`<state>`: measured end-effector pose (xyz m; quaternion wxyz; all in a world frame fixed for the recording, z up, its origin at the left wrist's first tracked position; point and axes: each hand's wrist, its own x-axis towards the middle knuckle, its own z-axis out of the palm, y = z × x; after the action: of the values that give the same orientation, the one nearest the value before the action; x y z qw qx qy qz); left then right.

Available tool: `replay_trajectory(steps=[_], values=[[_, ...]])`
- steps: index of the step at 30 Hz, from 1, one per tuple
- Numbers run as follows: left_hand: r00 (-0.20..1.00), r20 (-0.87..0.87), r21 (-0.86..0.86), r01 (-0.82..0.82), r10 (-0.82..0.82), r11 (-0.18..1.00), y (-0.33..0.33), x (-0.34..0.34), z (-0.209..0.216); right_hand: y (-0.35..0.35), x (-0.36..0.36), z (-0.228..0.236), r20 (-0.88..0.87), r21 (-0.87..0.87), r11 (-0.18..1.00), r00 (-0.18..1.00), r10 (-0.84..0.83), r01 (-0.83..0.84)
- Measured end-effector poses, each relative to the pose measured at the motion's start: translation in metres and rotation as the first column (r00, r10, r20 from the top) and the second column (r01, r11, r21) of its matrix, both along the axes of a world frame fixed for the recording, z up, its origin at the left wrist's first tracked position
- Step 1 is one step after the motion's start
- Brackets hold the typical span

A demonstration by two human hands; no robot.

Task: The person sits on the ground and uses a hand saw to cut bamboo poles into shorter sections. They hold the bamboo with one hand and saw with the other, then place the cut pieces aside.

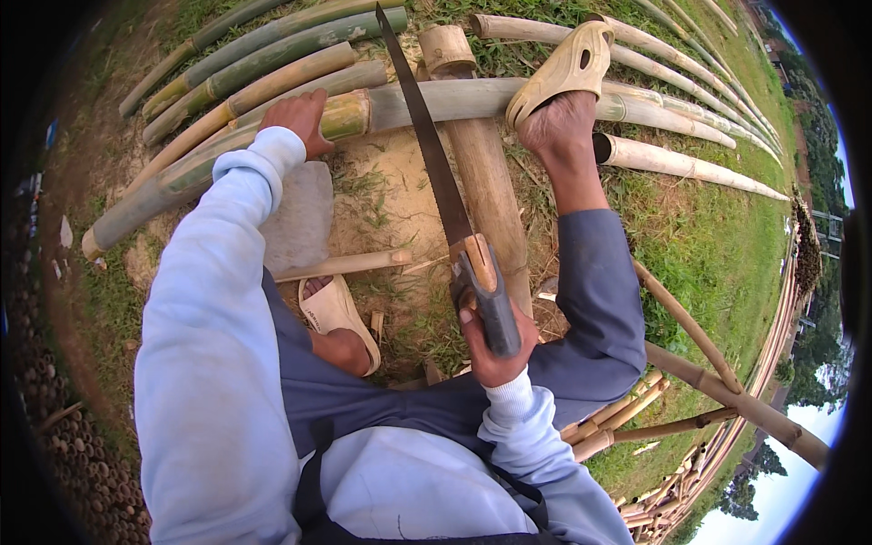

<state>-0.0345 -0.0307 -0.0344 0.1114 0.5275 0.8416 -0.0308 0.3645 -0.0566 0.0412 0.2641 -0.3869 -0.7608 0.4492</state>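
My right hand [498, 347] is wrapped around the handle of a hand saw [425, 145], which has a long dark blade and a wood-and-black grip. The blade points away from me and crosses over a thick bamboo pole [454, 98] lying crosswise; whether its teeth are in the bamboo I cannot tell. To the left of the blade, my left hand [302, 120] grips the green-yellow stretch of this pole, its fingers partly hidden. My right foot, in a beige clog [568, 68], presses on the pole right of the blade. Beneath the pole runs a bamboo support post [490, 182].
Green bamboo poles [272, 59] lie at the far left, paler ones [681, 168] at the right. A whitish slab [300, 213] and a short bamboo piece [350, 264] lie near my left sandal [336, 313]. A bamboo frame [736, 400] stands at the right.
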Motion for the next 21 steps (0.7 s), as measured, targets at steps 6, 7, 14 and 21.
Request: replay_trajectory(steps=[6, 7, 14, 21], values=[[0.982, -0.184, 0.196, 0.077, -0.04, 0.978, -0.012, 0.013, -0.018, -0.006, 0.001, 0.004, 0.019, -0.039, 0.999, 1.0, -0.014, 0.015], [0.976, -0.213, 0.204, 0.085, -0.04, 0.975, -0.015, 0.012, -0.02, -0.008, 0.003, 0.005, 0.031, -0.044, 0.999, 0.999, -0.007, 0.009], [0.933, -0.357, 0.267, 0.142, -0.039, 0.953, -0.02, 0.026, -0.025, -0.013, 0.007, 0.01, 0.021, -0.048, 0.998, 0.999, -0.035, 0.036], [0.972, -0.233, 0.216, 0.064, -0.012, 0.974, -0.023, 0.035, -0.008, -0.021, 0.018, 0.011, 0.032, -0.098, 0.995, 0.999, -0.03, 0.033]])
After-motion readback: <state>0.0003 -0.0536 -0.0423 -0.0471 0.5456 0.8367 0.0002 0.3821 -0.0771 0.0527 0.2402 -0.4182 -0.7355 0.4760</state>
